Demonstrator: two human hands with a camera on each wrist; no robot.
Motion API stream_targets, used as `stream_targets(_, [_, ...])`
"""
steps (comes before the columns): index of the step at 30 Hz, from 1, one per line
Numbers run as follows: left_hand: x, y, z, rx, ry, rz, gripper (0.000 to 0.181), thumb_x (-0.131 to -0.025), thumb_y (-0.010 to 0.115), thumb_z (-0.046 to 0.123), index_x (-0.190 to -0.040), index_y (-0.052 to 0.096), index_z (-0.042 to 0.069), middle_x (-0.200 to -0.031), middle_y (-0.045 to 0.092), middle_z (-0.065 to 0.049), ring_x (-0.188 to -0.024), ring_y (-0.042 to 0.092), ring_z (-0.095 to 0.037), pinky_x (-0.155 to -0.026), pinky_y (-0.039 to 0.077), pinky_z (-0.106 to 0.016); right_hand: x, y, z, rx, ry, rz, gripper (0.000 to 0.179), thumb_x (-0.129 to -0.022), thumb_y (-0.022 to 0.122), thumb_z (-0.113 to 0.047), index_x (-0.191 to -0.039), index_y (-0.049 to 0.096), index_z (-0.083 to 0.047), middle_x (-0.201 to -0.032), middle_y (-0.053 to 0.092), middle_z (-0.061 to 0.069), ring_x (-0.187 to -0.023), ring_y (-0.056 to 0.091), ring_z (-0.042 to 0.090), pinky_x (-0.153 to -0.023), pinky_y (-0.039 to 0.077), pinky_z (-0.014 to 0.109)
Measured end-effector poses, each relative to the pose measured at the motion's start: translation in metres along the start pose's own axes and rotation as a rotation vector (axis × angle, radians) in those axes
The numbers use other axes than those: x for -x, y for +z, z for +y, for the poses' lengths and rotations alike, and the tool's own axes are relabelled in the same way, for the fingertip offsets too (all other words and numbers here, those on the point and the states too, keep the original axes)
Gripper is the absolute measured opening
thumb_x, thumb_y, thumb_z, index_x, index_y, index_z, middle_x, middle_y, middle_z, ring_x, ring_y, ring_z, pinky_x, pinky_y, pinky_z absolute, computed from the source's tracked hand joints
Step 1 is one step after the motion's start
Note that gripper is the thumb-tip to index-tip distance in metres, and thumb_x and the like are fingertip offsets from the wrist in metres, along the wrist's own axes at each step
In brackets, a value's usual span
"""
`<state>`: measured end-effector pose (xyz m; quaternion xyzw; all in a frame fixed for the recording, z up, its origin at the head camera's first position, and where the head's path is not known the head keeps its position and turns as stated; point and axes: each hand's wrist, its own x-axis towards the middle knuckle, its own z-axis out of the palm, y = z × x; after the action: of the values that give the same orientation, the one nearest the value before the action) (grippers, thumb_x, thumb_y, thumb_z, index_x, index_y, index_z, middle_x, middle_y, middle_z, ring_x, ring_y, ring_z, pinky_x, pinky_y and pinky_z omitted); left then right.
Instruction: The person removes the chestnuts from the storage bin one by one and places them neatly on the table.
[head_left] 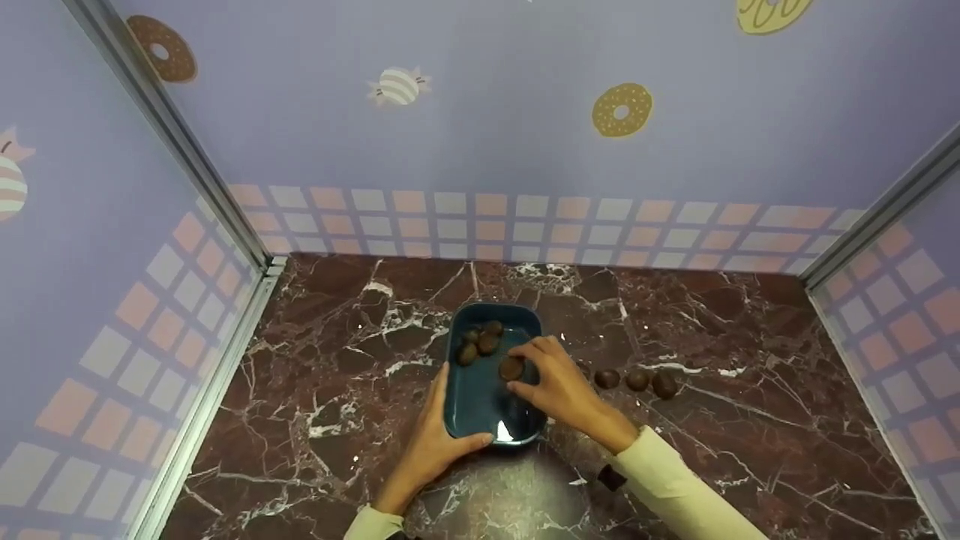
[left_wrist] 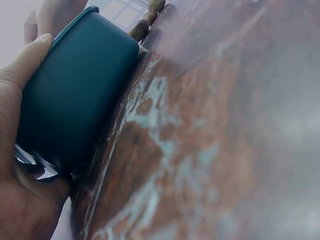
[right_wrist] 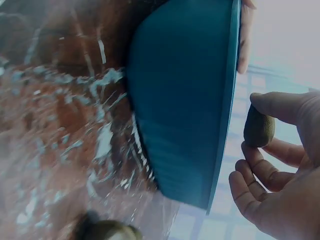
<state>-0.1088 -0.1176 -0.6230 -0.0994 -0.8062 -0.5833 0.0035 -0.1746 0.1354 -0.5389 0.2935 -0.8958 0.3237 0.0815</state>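
A deep blue-green rectangular dish (head_left: 480, 409) stands lengthwise on the marbled surface. My left hand (head_left: 433, 444) holds its near left corner, thumb at the near rim and fingers along the left side. Over the dish's right part, my right hand (head_left: 561, 384) pinches a brown chestnut (right_wrist: 259, 127) between thumb and fingertips. In the right wrist view the chestnut is level with the rim, beyond the dish's outer wall (right_wrist: 180, 100). Several chestnuts (head_left: 487, 344) lie together in the far left part of the dish.
Several more chestnuts (head_left: 637, 380) lie in a row on the dark red marbled surface (head_left: 360, 420), right of the dish and beyond my right forearm. Lilac panels (head_left: 495, 135) with a checked border close in the back and both sides.
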Motion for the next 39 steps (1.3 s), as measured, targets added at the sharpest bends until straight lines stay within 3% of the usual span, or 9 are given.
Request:
stream_targets(5, [0.0, -0.001, -0.001, -0.005, -0.007, 0.008, 0.138, -0.078, 0.103, 0.04, -0.178, 0.012, 0.009, -0.181, 0.013, -0.027, -0.165, 0.017, -0.051, -0.126, 0.024, -0.075, 0.009, -0.005, 0.007, -0.002, 0.019, 0.024, 0.042, -0.089, 0.094, -0.013, -0.127, 0.077, -0.003, -0.118, 0.069, 0.012, -0.108, 0.062, 0.031, -0.096, 0.057, 0.054])
stream_targets(16, [0.002, -0.002, -0.002, -0.005, 0.006, 0.036, 0.138, -0.075, 0.104, 0.038, -0.177, 0.016, 0.008, -0.181, 0.018, -0.025, -0.165, 0.019, -0.046, -0.13, 0.02, -0.066, 0.024, -0.007, 0.022, 0.002, 0.037, 0.06, 0.043, -0.084, 0.096, -0.01, -0.122, 0.078, -0.002, -0.109, 0.069, 0.008, -0.101, 0.059, 0.025, -0.085, 0.055, 0.044])
stream_targets(21, [0.002, -0.002, -0.003, -0.012, 0.004, 0.045, 0.138, -0.075, 0.104, 0.039, -0.177, 0.017, 0.008, -0.18, 0.019, -0.027, -0.165, 0.02, -0.047, -0.129, 0.022, -0.068, 0.028, -0.006, 0.024, 0.006, 0.057, 0.056, 0.042, -0.085, 0.096, -0.011, -0.122, 0.078, -0.003, -0.108, 0.07, 0.007, -0.1, 0.058, 0.024, -0.079, 0.053, 0.04])
stream_targets(39, [0.0, 0.001, 0.001, -0.025, -0.013, 0.032, 0.138, -0.076, 0.104, 0.038, -0.178, 0.015, 0.01, -0.18, 0.016, -0.027, -0.165, 0.018, -0.049, -0.128, 0.02, -0.072, 0.049, -0.011, 0.037, -0.061, 0.092, 0.101, 0.04, -0.085, 0.096, -0.011, -0.121, 0.079, -0.006, -0.111, 0.071, 0.0, -0.101, 0.058, 0.021, -0.082, 0.053, 0.036])
